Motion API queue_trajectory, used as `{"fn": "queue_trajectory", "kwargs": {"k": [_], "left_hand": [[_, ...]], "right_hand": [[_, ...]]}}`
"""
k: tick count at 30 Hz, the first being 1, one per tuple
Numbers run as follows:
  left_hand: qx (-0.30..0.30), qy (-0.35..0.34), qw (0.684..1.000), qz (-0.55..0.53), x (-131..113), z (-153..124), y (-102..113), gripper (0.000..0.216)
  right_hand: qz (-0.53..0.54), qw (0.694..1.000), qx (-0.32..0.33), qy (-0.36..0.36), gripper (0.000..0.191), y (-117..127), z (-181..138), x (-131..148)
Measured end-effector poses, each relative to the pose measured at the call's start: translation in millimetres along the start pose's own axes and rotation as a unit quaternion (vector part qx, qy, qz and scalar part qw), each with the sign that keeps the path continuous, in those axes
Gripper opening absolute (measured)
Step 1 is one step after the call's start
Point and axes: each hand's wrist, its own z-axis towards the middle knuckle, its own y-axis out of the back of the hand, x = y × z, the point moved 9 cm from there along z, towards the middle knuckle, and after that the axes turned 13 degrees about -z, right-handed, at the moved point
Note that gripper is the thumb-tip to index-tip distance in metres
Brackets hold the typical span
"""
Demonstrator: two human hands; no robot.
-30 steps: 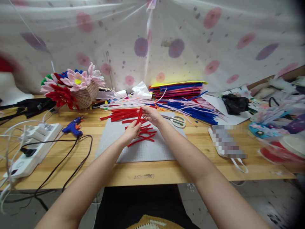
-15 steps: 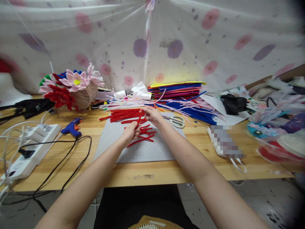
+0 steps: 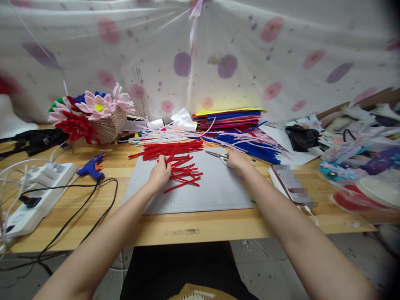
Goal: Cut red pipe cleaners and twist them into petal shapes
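Note:
My left hand (image 3: 160,173) is closed round a folded red pipe cleaner (image 3: 172,153) that sticks up and away from it, just above the grey mat (image 3: 215,187). Short red pipe-cleaner pieces (image 3: 186,173) lie scattered on the mat beside that hand. Behind them lies a bundle of long red pipe cleaners (image 3: 170,149). My right hand (image 3: 236,159) rests on the scissors (image 3: 218,155) at the mat's far right corner, its fingers curled over the handles; only the blades show.
A basket of pipe-cleaner flowers (image 3: 93,114) stands at the back left, a blue glue gun (image 3: 91,167) and a white power strip (image 3: 34,196) with cables at the left. Blue and pink pipe cleaners (image 3: 250,143), stacked coloured sheets (image 3: 229,117) and craft clutter (image 3: 359,166) fill the back and right.
My right hand has let go of the red pipe cleaner and moved right onto the scissors. My left hand has dropped slightly towards the mat, still holding the red piece.

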Motion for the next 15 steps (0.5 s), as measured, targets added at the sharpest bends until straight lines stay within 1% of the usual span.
{"fn": "queue_trajectory", "kwargs": {"k": [3,6,8,10,11,12,13,14,15], "left_hand": [[0.005,-0.01,0.999,0.035,-3.8,0.3,-0.6,0.005],[0.005,-0.025,0.998,0.06,-6.1,1.5,0.9,0.01],[0.003,-0.028,0.996,0.083,-4.8,3.1,3.1,0.014],[-0.001,-0.033,0.994,0.106,-3.3,5.2,4.7,0.018],[-0.004,-0.035,0.993,0.117,-2.8,6.5,5.2,0.019],[-0.006,-0.038,0.991,0.127,-2.5,7.7,5.2,0.02],[-0.009,-0.04,0.99,0.137,-2.4,9.0,4.9,0.021],[-0.012,-0.039,0.988,0.146,-2.3,10.3,4.5,0.022],[-0.015,-0.038,0.987,0.155,-2.2,11.6,3.8,0.023]], "right_hand": [[-0.023,1.0,-0.011,-0.001,0.031,-2.5,1.4,3.6],[-0.004,1.0,-0.024,-0.002,0.031,5.6,2.3,6.7],[0.054,0.998,-0.027,-0.013,0.028,14.3,-0.4,8.0],[0.165,0.986,-0.007,-0.013,0.02,20.6,-6.3,15.7],[0.248,0.969,0.013,0.006,0.017,23.1,-10.3,25.5],[0.35,0.935,0.031,0.039,0.017,27.7,-15.1,39.5],[0.46,0.883,0.061,0.076,0.02,32.1,-20.9,56.0],[0.562,0.814,0.101,0.1,0.024,35.7,-27.2,72.5],[0.641,0.744,0.144,0.122,0.027,39.7,-34.2,89.2]]}}
